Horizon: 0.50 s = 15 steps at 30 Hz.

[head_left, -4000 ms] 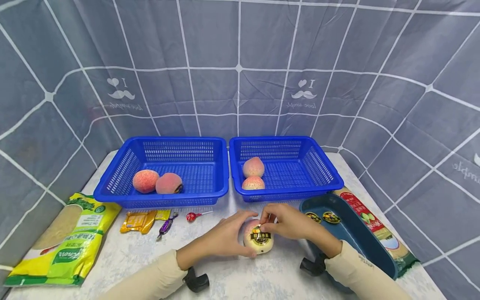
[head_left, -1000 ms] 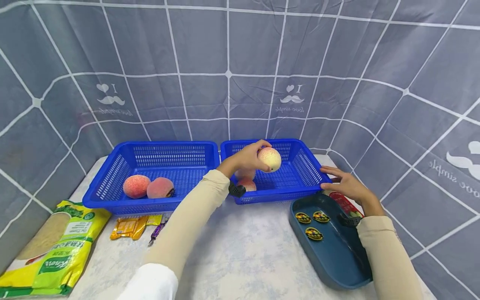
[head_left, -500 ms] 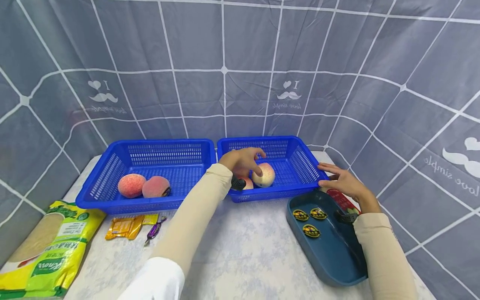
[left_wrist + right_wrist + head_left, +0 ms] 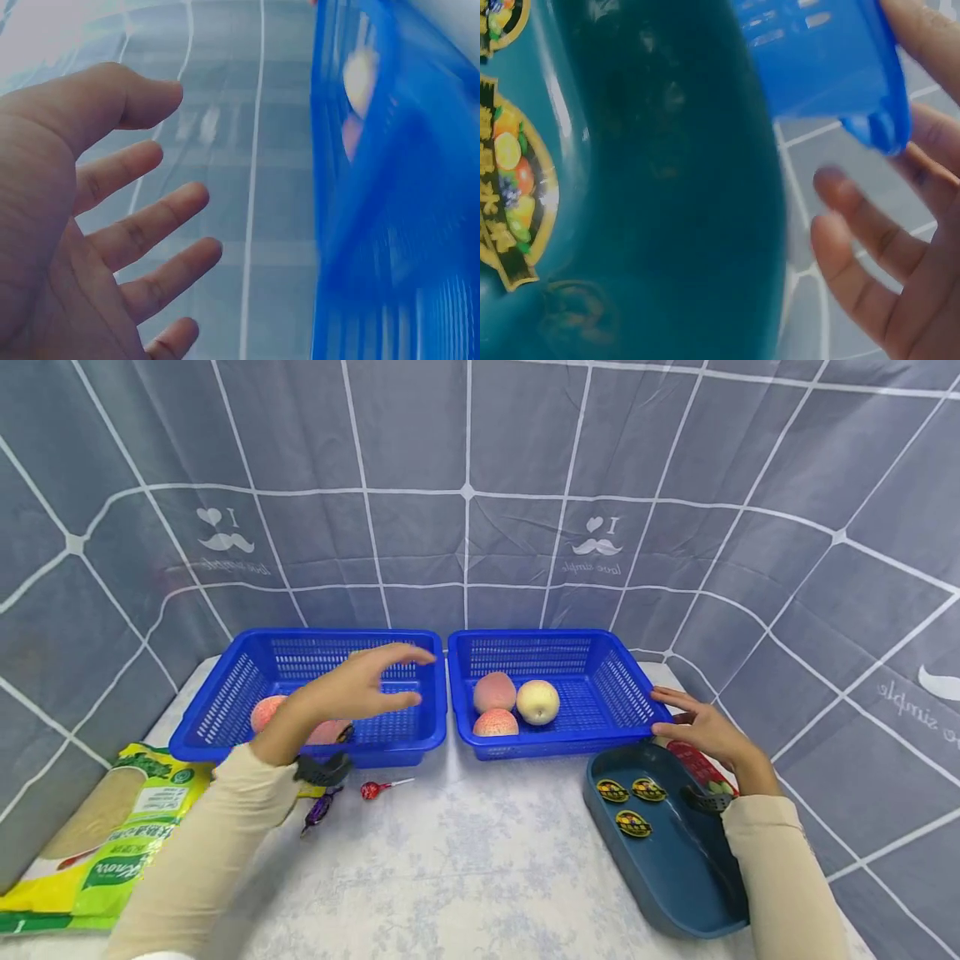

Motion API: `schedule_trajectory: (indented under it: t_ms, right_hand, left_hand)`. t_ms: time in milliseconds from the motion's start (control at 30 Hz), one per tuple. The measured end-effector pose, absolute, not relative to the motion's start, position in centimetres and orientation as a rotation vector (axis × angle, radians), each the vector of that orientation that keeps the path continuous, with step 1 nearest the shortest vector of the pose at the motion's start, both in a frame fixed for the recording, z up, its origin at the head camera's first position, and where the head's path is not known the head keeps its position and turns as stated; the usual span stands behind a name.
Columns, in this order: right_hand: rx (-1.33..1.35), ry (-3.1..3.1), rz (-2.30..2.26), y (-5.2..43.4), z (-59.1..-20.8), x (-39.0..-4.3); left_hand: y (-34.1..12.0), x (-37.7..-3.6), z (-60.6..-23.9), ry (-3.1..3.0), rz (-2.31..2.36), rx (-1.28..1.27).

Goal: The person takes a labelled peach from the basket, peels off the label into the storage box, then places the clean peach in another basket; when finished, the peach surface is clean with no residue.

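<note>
My left hand (image 4: 348, 689) is in the air over the left blue basket (image 4: 405, 750), fingers and thumb spread and nothing held. Below it, partly hidden, lie two pinkish fruits, one a speckled peach (image 4: 266, 712). In the right blue basket (image 4: 592, 739), a pale yellow fruit (image 4: 537, 702) sits against a pink peach (image 4: 494, 692) and a speckled peach (image 4: 496, 723). My right hand (image 4: 705, 727) rests its thumb and index finger on that basket's right front corner, the other fingers loose in the right wrist view. Beneath it is a teal tray (image 4: 675, 877) with three fruit stickers (image 4: 633, 823).
A yellow-green Knorr bag (image 4: 112, 843) lies at the left. A purple-wrapped candy (image 4: 321, 808) and a red lollipop (image 4: 371, 790) lie before the left basket. A red packet (image 4: 697, 766) is partly hidden behind the tray. A grey curtain (image 4: 420, 552) hangs behind.
The pale fruit, held in both hands at first, was carried by my left hand into the right basket and let go. That hand has since swung left. A third sticker is in the tray.
</note>
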State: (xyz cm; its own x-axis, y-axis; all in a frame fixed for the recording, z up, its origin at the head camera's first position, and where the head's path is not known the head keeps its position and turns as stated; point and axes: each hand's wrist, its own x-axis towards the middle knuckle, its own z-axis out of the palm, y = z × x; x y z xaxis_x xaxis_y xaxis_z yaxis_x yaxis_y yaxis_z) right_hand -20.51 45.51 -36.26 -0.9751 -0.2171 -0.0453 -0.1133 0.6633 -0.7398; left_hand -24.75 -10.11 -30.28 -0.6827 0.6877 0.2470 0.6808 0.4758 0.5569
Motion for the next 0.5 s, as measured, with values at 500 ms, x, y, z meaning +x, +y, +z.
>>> schedule_trajectory:
  t_ms: [500]
  right_hand:
    - [-0.965,2.669,-1.247,29.0,-30.4,-26.3]
  left_hand:
    - [-34.0,-18.2,-37.7,2.995,1.181,0.432]
